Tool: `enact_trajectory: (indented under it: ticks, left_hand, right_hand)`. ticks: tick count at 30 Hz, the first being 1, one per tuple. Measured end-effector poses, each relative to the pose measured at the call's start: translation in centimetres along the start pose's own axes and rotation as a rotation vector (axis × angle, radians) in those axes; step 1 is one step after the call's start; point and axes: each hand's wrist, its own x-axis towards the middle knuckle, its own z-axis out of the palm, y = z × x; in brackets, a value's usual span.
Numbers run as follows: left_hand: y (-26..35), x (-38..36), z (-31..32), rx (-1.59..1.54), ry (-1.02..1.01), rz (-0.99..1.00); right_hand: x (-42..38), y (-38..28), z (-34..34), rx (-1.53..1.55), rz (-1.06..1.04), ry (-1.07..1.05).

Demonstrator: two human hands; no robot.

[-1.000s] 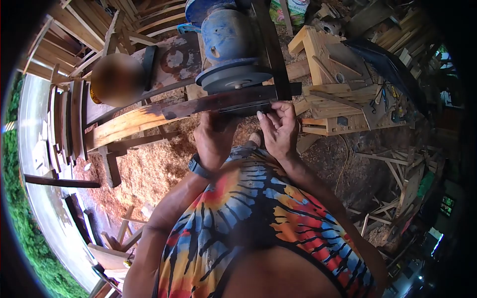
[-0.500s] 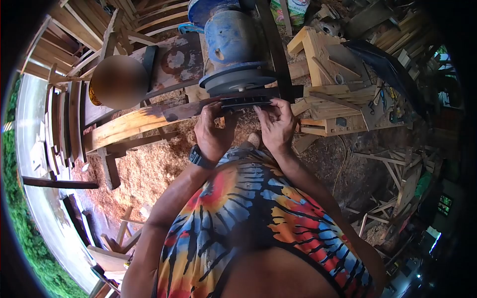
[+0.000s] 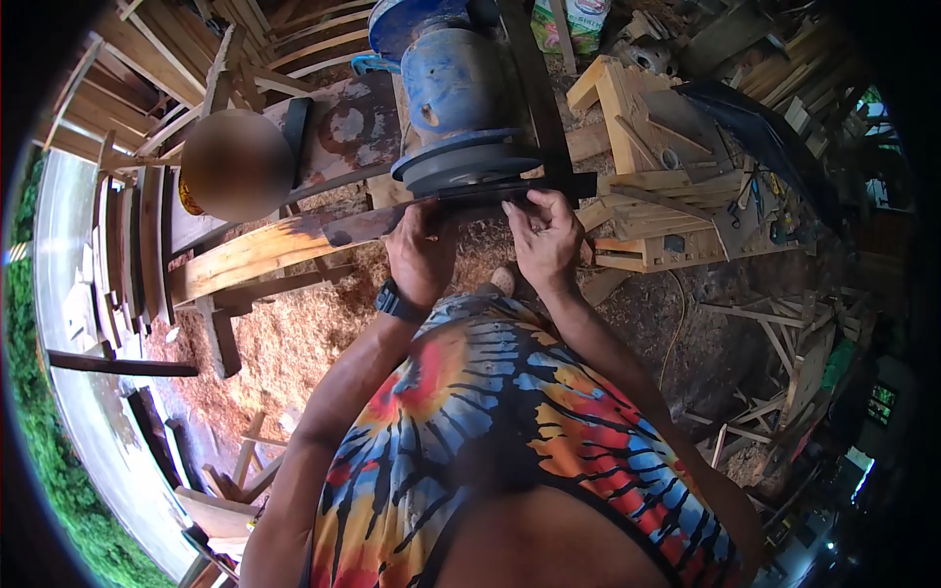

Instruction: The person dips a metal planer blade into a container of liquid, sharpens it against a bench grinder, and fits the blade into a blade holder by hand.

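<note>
A blue bench grinder [image 3: 448, 83] stands in front of me, its grey grinding wheel [image 3: 466, 169] facing my body. A long dark bar [image 3: 482, 196] lies across just in front of the wheel, close against it. My left hand [image 3: 421, 257] wears a watch and pinches the bar's left end. On its right end my right hand [image 3: 545, 238] has thumb and fingers closed. The fingertips partly cover the bar, and its contact with the wheel cannot be made out.
A wooden beam [image 3: 250, 257] runs left from the grinder. Tools and wood pieces lie on a wooden bench [image 3: 686, 220] at the right. Wood shavings [image 3: 284, 333] cover the floor. A blurred round shape [image 3: 238, 165] is at the upper left.
The dark bar has moved slightly up against the wheel and tilted, so its slotted face no longer shows. Both hands keep hold of it.
</note>
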Motion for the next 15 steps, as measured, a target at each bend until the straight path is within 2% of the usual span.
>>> enact_trajectory:
  ticks: [3,9,15]
  left_hand:
    - [-0.4,0.1,0.1,0.010,-0.021,-0.003]
    - [0.2,0.5,0.3,-0.004,0.007,-0.016]
    - [0.6,1.2,0.3,0.048,-0.049,-0.057]
  right_hand:
    - [0.1,0.3,0.1,0.062,0.020,-0.016]
    - [0.4,1.0,0.5,0.021,-0.065,0.002]
    - [1.0,0.3,0.3,0.002,-0.018,-0.004]
